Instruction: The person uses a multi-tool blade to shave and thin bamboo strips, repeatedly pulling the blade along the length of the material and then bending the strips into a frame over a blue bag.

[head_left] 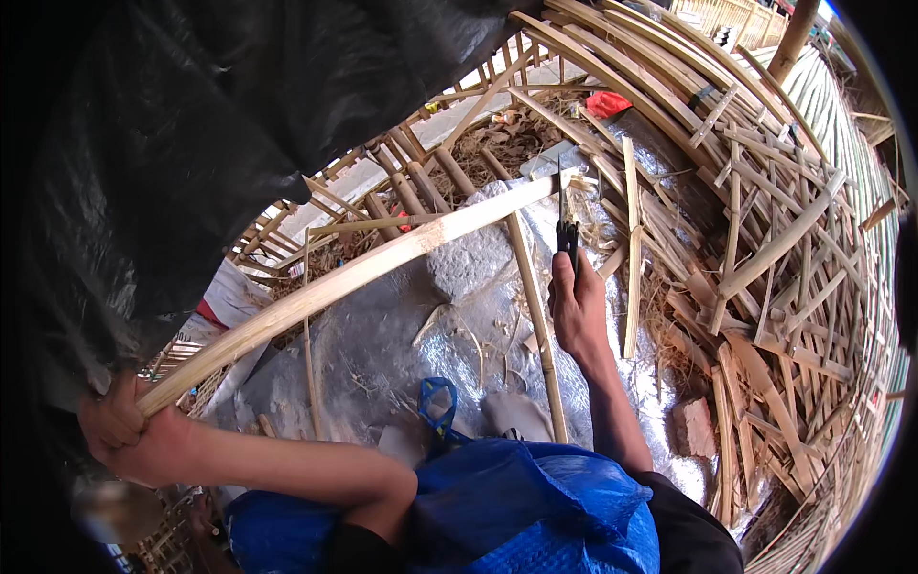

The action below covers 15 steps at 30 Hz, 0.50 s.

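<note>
The bamboo strip (382, 256) runs from lower left to upper centre of the frame: long, flat, slightly bowed, pale cream, with a darker rough band near mid-length. Fingers of the left hand (134, 440) are curled tightly around its lower-left end. Fingers of the right hand (580, 311), right of centre, are closed around the black handle of a knife (567, 234); its narrow dark blade points up across the strip's far end. Whether it bites into the wood I cannot tell. Behind the strip sits a coarse grey stone (464, 263), on a crinkled silver sheet (373, 330) littered with shavings. A creased blue plastic cover (526, 493) fills lower centre; a smooth, draped black sheet (182, 143), upper left. Split canes (775, 253) lie heaped crisscross at right.
</note>
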### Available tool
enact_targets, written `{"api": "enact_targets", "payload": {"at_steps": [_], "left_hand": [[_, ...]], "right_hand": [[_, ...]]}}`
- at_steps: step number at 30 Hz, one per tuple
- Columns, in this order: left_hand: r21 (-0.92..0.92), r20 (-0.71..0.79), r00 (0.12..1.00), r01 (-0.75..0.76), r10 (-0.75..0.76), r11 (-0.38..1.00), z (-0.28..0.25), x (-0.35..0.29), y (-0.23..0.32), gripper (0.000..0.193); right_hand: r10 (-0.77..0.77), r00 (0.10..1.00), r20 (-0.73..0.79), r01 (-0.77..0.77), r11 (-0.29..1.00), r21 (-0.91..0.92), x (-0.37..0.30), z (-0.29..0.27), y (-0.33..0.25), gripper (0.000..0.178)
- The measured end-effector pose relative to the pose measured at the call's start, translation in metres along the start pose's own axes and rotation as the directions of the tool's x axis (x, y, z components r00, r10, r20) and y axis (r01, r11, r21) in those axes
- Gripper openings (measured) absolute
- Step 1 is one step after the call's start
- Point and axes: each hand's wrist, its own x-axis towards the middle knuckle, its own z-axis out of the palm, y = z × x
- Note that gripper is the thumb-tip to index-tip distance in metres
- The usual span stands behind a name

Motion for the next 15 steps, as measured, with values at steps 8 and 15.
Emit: {"api": "enact_targets", "payload": {"at_steps": [8,15], "left_hand": [[0.117,0.171,0.967,0.173,-0.191,0.978,0.065,0.034,-0.078,0.033],[0.454,0.025,0.999,0.007,-0.02,0.891,0.1,0.078,-0.202,0.028]], "right_hand": [[0.437,0.718,0.541,-0.656,0.685,0.317,-0.006,0.046,0.026,0.045],[0.458,0.798,0.391,-0.553,0.815,0.174,-0.009,0.059,0.033,0.049]]}}
